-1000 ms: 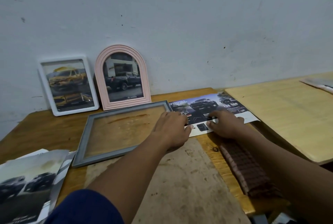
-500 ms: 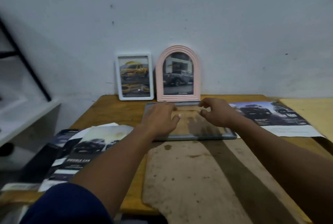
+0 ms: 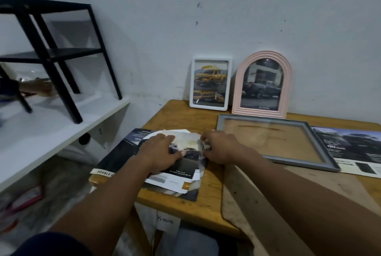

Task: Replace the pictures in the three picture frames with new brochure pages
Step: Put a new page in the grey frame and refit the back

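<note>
Bare tabletop (image 3: 210,175) between brochure pile (image 3: 179,181) and grey frame (image 3: 299,163); white frame (image 3: 192,84), pink frame (image 3: 240,95) block rear.

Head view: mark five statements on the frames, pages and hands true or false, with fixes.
1. The white frame and the pink arched frame stand against the wall. True.
2. The grey frame holds a brochure page. False: the grey frame lies flat on the table, and only bare brown shows inside it.
3. The right hand pinches paper at the right edge of the pile of brochure pages. True.
4. The left hand is lifted off the pile. False: the left hand rests flat on it.
5. The white frame shows a dark pickup. False: it shows yellow vehicles; the dark pickup is in the pink arched frame.
</note>
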Demonstrator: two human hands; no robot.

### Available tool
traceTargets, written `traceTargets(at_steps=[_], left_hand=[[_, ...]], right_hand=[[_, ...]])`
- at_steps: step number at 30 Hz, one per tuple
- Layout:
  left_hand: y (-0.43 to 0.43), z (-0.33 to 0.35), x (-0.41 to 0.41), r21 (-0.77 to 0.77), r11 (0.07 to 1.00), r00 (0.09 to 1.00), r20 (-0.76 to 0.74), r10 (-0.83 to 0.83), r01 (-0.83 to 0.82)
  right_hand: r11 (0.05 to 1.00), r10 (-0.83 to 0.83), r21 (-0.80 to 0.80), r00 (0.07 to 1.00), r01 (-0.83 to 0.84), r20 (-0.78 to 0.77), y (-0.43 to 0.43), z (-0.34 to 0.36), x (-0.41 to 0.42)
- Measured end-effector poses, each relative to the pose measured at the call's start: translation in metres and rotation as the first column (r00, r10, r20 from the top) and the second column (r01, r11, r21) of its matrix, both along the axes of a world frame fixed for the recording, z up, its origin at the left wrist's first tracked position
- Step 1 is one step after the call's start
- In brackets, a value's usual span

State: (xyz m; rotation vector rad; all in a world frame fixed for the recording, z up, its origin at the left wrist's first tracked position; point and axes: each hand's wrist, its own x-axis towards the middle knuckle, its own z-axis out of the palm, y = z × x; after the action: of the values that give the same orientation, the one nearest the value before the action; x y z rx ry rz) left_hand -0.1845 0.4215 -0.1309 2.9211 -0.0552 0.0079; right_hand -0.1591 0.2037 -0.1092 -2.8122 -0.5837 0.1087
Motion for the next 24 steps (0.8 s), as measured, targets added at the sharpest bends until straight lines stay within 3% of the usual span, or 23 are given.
traceTargets(at_steps=[5, 14, 20, 24], left_hand=[[0.023, -0.013, -0.004, -0.034, 0.999, 0.999, 0.031, 0.024, -0.023], [0.026, -0.024, -0.001, -0.006, 0.999, 0.994, 0.103, 0.043, -0.042], [0.03, -0.029, -0.001, -0.015, 0.999, 0.99, 0.134, 0.042, -0.041], [0.03, -0.032, 0.0, -0.01, 0.999, 0.988, 0.144, 0.051, -0.05]], right_hand=[[0.997, -0.04, -0.06, 0.999, 0.041, 0.027, 0.022, -0.01, -0.002], [0.994, -0.091, 0.075, 0.987, 0.082, 0.136, 0.034, -0.022, -0.009], [0.996, -0.079, -0.043, 0.992, 0.084, 0.099, 0.033, -0.017, -0.01], [0.995, -0.101, 0.027, 0.978, 0.098, 0.182, 0.037, -0.024, -0.015]])
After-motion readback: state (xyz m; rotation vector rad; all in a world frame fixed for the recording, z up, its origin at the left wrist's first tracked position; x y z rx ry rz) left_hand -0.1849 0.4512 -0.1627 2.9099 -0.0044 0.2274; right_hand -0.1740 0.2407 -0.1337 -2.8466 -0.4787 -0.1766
